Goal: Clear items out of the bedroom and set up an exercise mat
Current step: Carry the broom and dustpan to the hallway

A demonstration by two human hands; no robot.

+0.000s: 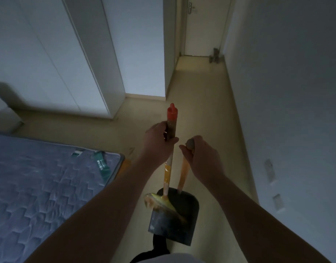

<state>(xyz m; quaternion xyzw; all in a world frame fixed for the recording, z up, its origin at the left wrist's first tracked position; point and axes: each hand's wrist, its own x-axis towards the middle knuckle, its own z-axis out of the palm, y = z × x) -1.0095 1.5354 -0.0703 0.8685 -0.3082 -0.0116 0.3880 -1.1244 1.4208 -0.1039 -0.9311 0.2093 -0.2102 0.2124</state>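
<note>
Left hand (159, 138) first: fingers curled tight round the brown grip of a long-handled broom with a red-orange cap and yellow-orange stick (168, 172), holding it upright just under the cap. Right hand (202, 158) close beside it, wrapped over the grey-brown knob at the top of an orange handle, thumb pointing across toward the broom. That handle runs down to a dark, flat, shovel-shaped dustpan (175, 221), hanging low in front of the person's body. The broom's yellow bristle head lies against the pan's upper left edge, so the two travel as a pair, off the pale cream floor (207, 111).

Further out, to the left, the corner of a blue-grey quilted mattress (39, 186) with green labels near its edge sits just beside the left forearm. Beyond it stand tall white wardrobe doors (49, 54), and a blurred white piece of furniture (3, 114) at the far left. Straight ahead a narrow corridor runs between the wardrobe's end panel and a plain grey wall (286, 92) carrying two pale socket plates (269, 171). At the far end, a white door (205, 25), shut, with a small grey object (214, 56) at its foot, too small to make out.
</note>
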